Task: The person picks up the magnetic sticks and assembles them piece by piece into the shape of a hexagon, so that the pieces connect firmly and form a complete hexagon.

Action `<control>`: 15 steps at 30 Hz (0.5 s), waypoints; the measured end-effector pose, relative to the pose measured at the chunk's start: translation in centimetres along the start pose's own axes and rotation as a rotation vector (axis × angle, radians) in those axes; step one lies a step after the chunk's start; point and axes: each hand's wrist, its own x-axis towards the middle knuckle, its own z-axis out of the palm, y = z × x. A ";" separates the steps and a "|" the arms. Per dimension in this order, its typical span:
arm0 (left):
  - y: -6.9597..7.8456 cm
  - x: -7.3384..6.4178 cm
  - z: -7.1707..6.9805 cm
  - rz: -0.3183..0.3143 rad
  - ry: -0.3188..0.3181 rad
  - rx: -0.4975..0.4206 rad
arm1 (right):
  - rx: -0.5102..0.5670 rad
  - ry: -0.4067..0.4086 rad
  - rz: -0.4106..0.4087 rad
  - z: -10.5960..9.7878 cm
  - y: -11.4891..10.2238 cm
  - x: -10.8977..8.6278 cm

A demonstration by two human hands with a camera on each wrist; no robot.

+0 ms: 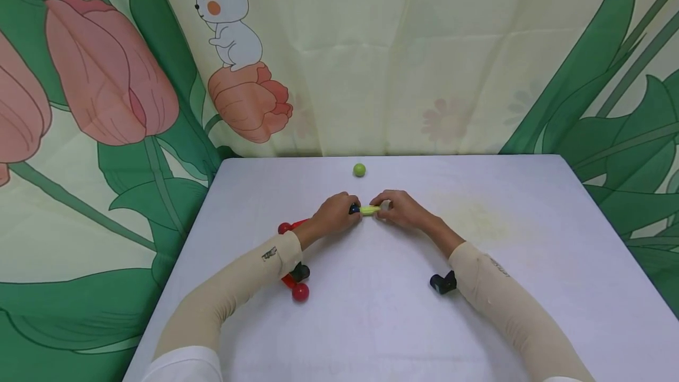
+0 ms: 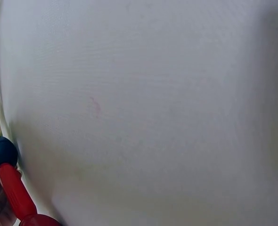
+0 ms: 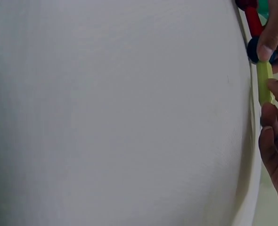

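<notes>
My left hand (image 1: 335, 212) pinches a dark blue ball (image 2: 2, 154) of a toy building set. In the left wrist view a red rod (image 2: 17, 190) runs from that ball to a red ball (image 2: 39, 221). Between my hands lies a short yellow-green rod (image 1: 369, 210), its one end right at the blue ball. The thumb and fingers of my right hand (image 1: 404, 210) pinch the rod's other end, as the right wrist view also shows. A small whitish patch shows by these fingertips in the head view.
A green ball (image 1: 359, 170) sits near the table's back edge. Under my left forearm, partly hidden, are a red ball (image 1: 300, 293), red rods and a black piece (image 1: 303, 272). Beside my right sleeve lies another black piece (image 1: 442, 283). A printed curtain (image 1: 371, 75) hangs behind the white table (image 1: 371, 323).
</notes>
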 end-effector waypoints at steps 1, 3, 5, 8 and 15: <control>-0.1 0.0 0.0 -0.006 0.002 -0.007 | 0.001 -0.004 0.009 -0.1 0.0 0.1; -0.2 0.0 0.1 -0.017 0.009 -0.020 | 0.002 -0.011 0.025 -0.3 0.0 0.5; -0.3 0.0 0.2 -0.023 0.014 -0.033 | 0.001 -0.010 0.040 -0.7 0.0 0.9; -0.6 0.1 0.2 -0.030 0.012 -0.053 | 0.009 0.002 0.073 -1.6 0.0 2.1; -0.9 0.5 0.4 -0.043 -0.007 -0.099 | -0.020 0.012 0.123 -4.1 -0.5 5.9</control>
